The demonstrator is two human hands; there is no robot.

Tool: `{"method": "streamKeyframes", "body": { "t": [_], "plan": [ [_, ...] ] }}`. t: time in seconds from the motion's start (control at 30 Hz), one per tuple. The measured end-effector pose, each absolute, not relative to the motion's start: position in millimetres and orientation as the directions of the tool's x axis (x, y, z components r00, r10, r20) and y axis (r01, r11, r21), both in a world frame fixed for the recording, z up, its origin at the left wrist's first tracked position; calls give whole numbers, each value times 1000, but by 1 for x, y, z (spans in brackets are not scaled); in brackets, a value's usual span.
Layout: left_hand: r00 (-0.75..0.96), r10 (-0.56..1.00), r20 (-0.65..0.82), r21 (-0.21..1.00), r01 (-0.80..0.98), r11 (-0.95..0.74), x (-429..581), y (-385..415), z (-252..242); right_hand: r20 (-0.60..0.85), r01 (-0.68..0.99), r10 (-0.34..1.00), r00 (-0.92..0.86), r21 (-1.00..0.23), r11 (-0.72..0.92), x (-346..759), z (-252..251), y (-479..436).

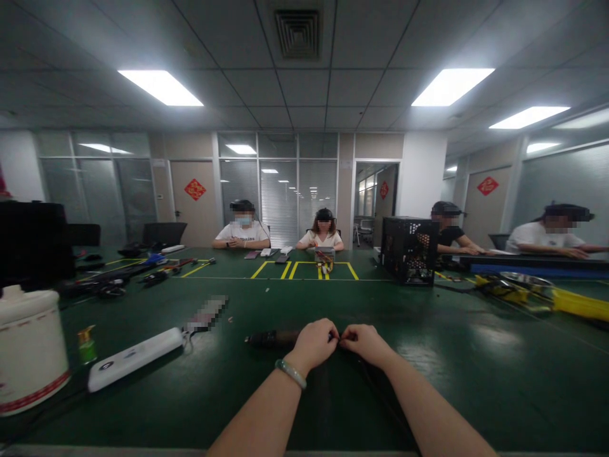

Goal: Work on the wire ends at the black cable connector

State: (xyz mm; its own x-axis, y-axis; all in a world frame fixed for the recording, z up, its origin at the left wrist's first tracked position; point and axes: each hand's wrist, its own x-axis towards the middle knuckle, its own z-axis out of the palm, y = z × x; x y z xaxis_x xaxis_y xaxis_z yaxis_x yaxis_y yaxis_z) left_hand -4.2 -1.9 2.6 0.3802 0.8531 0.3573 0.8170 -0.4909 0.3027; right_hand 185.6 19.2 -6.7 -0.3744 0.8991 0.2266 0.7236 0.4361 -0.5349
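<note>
A dark, slim corded tool that looks like an electric screwdriver (273, 339) lies on the green table in front of me, its small metal tip pointing left. My left hand (316, 343), with a pale green bangle at the wrist, is closed around the tool's rear end, which its fingers mostly hide. Close beside it, my right hand (364, 343) pinches the spot where the cable begins. From there a black cable (383, 390) runs down toward the table's near edge, partly behind my right forearm. The fingertips of both hands nearly meet.
On the left stand a white power strip (136, 360), a small green bottle (87, 346) and a white lidded tub (31, 349). A black computer case (409, 251) and a yellow strap-like item (580, 303) are at right. Several people sit across the table.
</note>
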Motion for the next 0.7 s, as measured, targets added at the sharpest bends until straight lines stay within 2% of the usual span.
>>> {"method": "streamKeyframes", "body": {
  "t": [0.17,0.57,0.7],
  "plan": [
    [376,856,356,329,807,-491,-3,-4,4,219,728,901,-375,-533,432,184,-3,18],
    [384,868,316,298,828,-475,0,-10,13,171,717,911,-374,-569,402,183,-5,20],
    [376,871,316,302,831,-468,0,-9,13,166,736,913,-372,-547,399,183,-4,19]
  ]
}}
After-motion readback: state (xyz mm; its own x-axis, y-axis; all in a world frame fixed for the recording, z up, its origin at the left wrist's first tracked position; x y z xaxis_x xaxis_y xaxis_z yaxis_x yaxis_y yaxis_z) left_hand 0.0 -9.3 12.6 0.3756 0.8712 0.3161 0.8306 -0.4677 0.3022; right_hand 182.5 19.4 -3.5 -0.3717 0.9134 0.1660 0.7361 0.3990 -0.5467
